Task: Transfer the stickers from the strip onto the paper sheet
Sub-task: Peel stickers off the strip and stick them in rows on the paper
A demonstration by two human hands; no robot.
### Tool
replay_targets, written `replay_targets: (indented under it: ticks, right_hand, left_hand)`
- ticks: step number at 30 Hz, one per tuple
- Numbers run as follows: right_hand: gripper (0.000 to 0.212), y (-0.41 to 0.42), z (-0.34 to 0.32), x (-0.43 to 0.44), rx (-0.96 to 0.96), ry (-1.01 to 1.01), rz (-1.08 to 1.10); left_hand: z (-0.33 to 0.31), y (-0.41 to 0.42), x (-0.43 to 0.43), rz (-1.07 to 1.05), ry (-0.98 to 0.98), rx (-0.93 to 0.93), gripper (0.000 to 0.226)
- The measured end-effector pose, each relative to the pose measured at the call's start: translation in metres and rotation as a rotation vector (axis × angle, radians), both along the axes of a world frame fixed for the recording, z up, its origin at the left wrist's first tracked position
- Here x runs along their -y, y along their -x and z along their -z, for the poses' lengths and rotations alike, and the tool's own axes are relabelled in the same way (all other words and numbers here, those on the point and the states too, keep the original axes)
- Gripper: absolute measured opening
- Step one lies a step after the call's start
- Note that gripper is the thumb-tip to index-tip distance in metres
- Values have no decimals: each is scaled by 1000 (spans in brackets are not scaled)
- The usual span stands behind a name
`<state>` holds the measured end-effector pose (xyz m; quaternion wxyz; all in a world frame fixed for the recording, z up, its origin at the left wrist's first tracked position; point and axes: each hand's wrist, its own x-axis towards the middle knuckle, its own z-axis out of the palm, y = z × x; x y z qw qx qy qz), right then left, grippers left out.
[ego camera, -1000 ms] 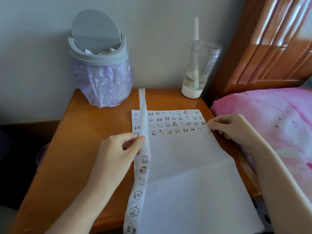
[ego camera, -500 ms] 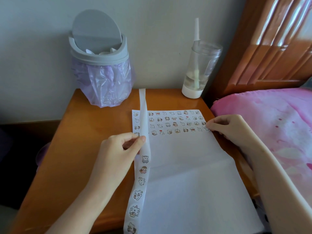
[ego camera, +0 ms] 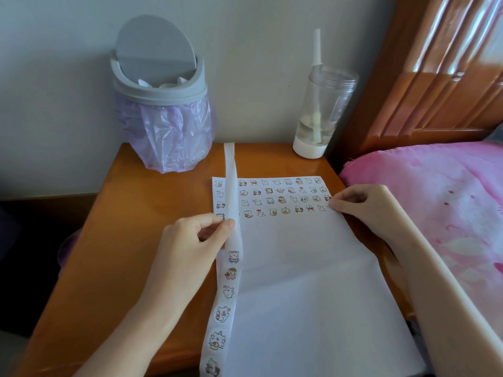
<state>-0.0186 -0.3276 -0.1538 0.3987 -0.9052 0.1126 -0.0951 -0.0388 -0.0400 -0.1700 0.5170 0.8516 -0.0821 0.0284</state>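
A white paper sheet (ego camera: pixel 299 281) lies on the wooden bedside table (ego camera: pixel 152 208), with several rows of small cartoon stickers (ego camera: pixel 283 198) stuck across its far end. A long sticker strip (ego camera: pixel 228 292) runs along the sheet's left edge; its near part carries several stickers and its far part is bare backing. My left hand (ego camera: pixel 190 243) pinches the strip between thumb and fingers at mid-length. At the sheet's right edge, my right hand (ego camera: pixel 362 205) presses its curled fingertips onto a sticker at the end of the lowest row.
A small grey swing-lid bin (ego camera: pixel 160 104) with a purple liner stands at the table's back left. A clear bottle (ego camera: pixel 321 110) with a straw stands at the back right. A pink bedcover (ego camera: pixel 435 213) and wooden headboard (ego camera: pixel 435 77) border the right side.
My right hand's fingertips have shifted slightly left and down onto the last sticker of the bottom row. My left hand and the strip have stayed in place.
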Motion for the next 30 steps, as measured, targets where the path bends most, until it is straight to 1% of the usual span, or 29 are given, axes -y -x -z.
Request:
replay_targets:
  ticks: [3, 6, 7, 12, 14, 17, 22, 25, 27, 28, 30]
  right_hand:
    - [6, 0, 2, 1, 15, 30, -11]
    - [25, -2, 4, 4, 46, 23, 1]
    - [28, -2, 4, 4, 47, 22, 1]
    - [15, -4, 8, 3, 63, 112, 8]
    - [21, -4, 8, 1, 46, 98, 16]
    - [27, -5, 9, -1, 12, 136, 39]
    - [15, -7, 11, -2, 35, 146, 70]
    - [10, -5, 10, -5, 15, 215, 97]
    - [9, -2, 2, -12, 54, 215, 121]
    - [8, 2, -4, -19, 103, 196, 117]
    - [2, 10, -18, -43, 190, 172, 40]
  left_hand:
    - [1, 0, -1, -5, -23, 6, 16]
    - [0, 0, -1, -7, -29, 5, 16]
    - [-1, 0, -1, -7, -29, 4, 16]
    - [-2, 1, 0, -22, -22, 1, 17]
    - [-3, 2, 0, -23, -17, 3, 17]
    - [-4, 2, 0, -22, -15, 4, 19]
    - [-2, 1, 0, -22, -33, 1, 18]
    - [-2, 1, 0, -21, -29, 1, 19]
    - [-4, 2, 0, -18, -13, -2, 19]
    - [-4, 2, 0, -15, 11, -13, 19]
    - [-5, 2, 0, -14, 73, -47, 18]
